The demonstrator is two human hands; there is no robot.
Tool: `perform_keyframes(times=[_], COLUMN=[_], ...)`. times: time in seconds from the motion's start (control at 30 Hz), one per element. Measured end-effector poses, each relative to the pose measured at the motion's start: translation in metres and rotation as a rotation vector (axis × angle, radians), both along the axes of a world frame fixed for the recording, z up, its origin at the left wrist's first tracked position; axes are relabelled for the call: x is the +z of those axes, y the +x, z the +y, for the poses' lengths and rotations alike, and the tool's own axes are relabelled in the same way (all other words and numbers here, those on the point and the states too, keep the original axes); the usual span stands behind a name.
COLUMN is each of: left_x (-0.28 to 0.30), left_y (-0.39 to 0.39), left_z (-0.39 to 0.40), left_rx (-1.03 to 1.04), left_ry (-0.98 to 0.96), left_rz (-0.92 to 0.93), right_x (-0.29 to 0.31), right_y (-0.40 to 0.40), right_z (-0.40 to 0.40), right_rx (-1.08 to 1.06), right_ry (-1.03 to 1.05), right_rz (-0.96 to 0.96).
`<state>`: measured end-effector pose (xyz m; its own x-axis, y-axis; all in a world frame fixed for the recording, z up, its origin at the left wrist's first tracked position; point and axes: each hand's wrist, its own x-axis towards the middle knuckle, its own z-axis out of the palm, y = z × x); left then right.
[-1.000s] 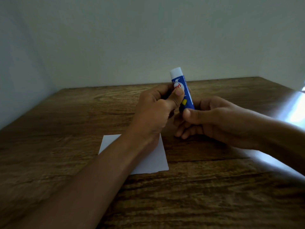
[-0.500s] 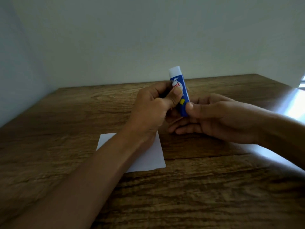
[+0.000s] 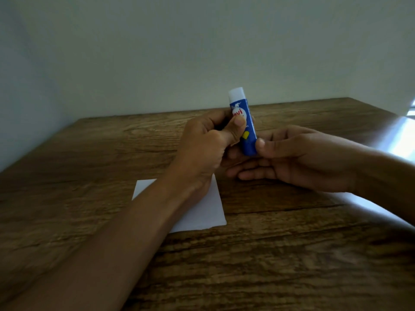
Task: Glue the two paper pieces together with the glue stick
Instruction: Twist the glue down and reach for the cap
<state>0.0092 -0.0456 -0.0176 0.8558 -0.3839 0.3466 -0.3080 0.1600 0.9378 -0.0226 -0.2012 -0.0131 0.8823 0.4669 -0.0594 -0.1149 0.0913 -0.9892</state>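
- The left hand (image 3: 203, 145), at the centre of the frame, is curled around the glue stick (image 3: 243, 124); its thumb presses on the front of the label and its fingers wrap behind the tube.
- The right hand (image 3: 298, 158), right of centre, pinches the lower end of the stick with thumb tip and fingers, the other fingers loosely spread below it.
- The stick is held up off the table (image 3: 89, 153), nearly upright, with its top leaning slightly to the left of the frame. Its body is blue with a white and red label and a small yellow mark; the top end is white.
- A white paper (image 3: 202, 216) lies flat on the table, below centre, mostly covered by the left forearm and wrist.
- A pale strip (image 3: 350, 198) shows under the right forearm at right; whether it is the second paper or glare, I cannot tell.
- The table is dark wood with strong grain; a plain light wall (image 3: 202, 52) fills the upper half of the frame.
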Motion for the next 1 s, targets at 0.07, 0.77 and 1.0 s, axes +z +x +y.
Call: perform_keyframes(times=[0.07,0.77,1.0], left_x=[-0.0004,0.0004,-0.0001], left_y=[-0.0004,-0.0004,0.0019], left_z=[-0.0007,-0.0002,-0.0021], left_rx=[0.005,-0.010,-0.009], left_ry=[0.006,0.006,-0.006], left_rz=[-0.003,0.009,-0.006], right_x=[-0.0011,0.0021,-0.0017], right_y=[0.0007,-0.0015,-0.0004], right_z=[0.0000,0.0009,0.0044], right_rx=[-0.042,-0.005,-0.130], right_ry=[-0.004,-0.037,-0.061], right_rz=[-0.007,-0.022,-0.063])
